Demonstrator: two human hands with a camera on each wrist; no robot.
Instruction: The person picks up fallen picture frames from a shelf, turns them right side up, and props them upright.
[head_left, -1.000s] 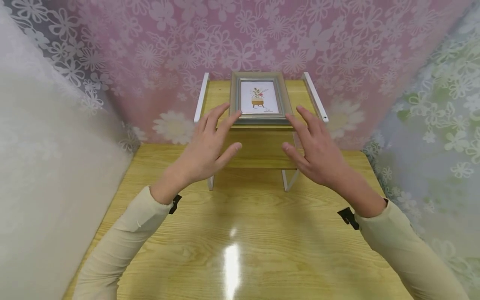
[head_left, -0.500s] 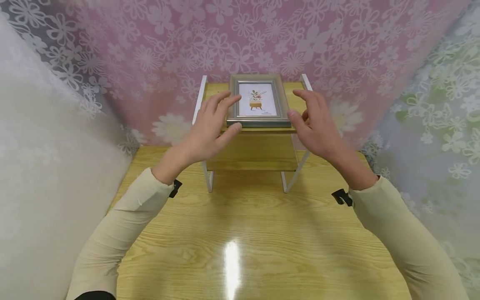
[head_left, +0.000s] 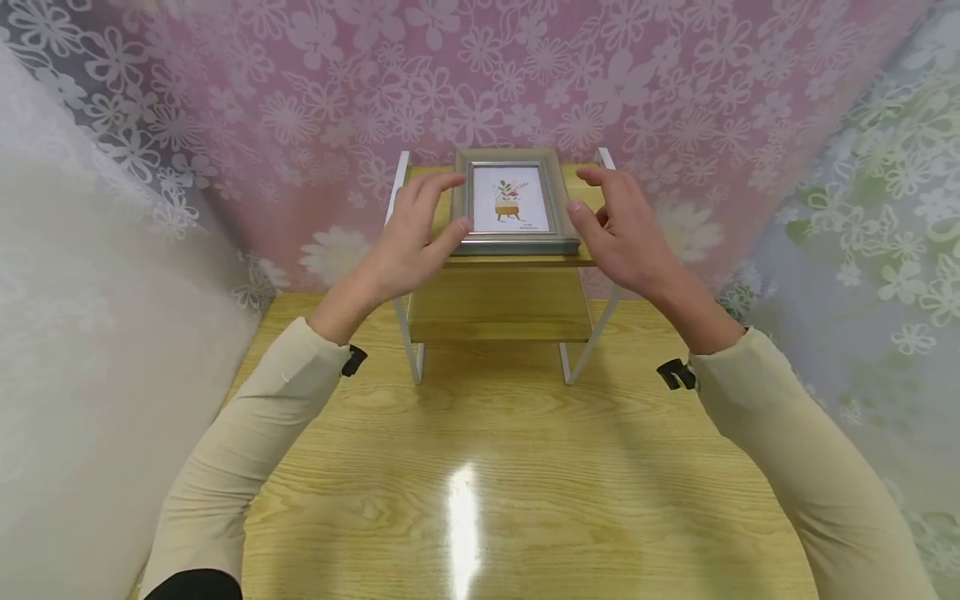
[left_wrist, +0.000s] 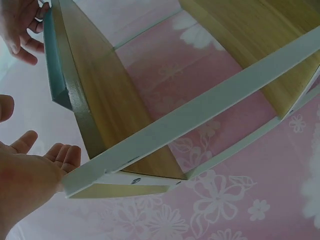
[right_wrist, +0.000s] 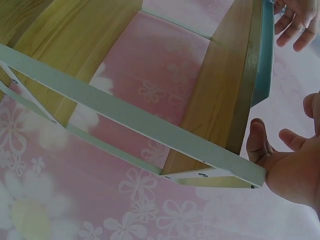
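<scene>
A picture frame with a plant-pot print lies flat on the top board of a small two-tier shelf. My left hand is at its left side, fingers loosely bent, fingertips overlapping the frame's left border in the head view. On the opposite side my right hand has its index finger and thumb spread toward the right border. Seen from the left wrist, a gap separates my left fingers from the frame's blue-grey edge. In the right wrist view, my right thumb and fingers stand apart from that edge too.
The shelf's white metal legs stand on a wood-grain table. Raised white side bars flank the top board. Floral pink cloth hangs behind, with pale cloth on the left and right.
Both hands have moved up and back, from the frame's front corners to alongside its left and right borders. My right fingers bend more than before. The frame stays in place on the shelf.
</scene>
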